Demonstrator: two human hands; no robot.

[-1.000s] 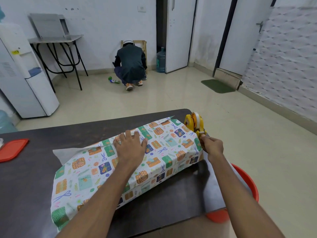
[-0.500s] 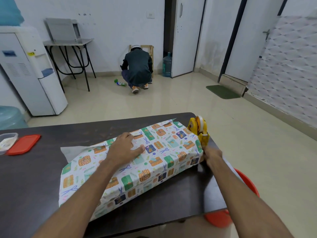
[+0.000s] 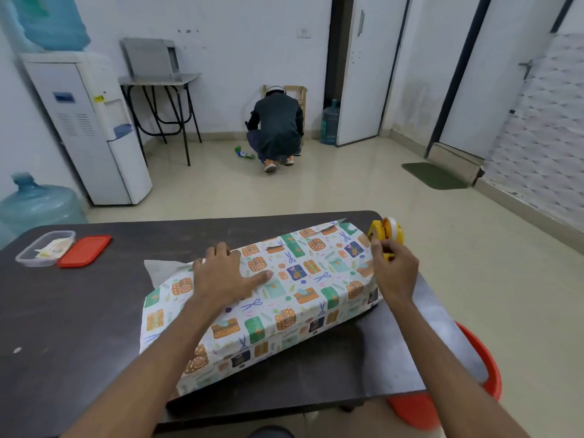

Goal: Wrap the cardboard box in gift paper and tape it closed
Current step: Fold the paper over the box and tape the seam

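With the left hand (image 3: pixel 227 276) spread flat on the colourful patterned gift paper (image 3: pixel 284 298) over the long box on the dark table (image 3: pixel 79 311), and the right hand (image 3: pixel 393 273) pinching at the yellow tape dispenser (image 3: pixel 387 233), easing that pressure could let the seam spring open.

No readable text, label or number anywhere in view.
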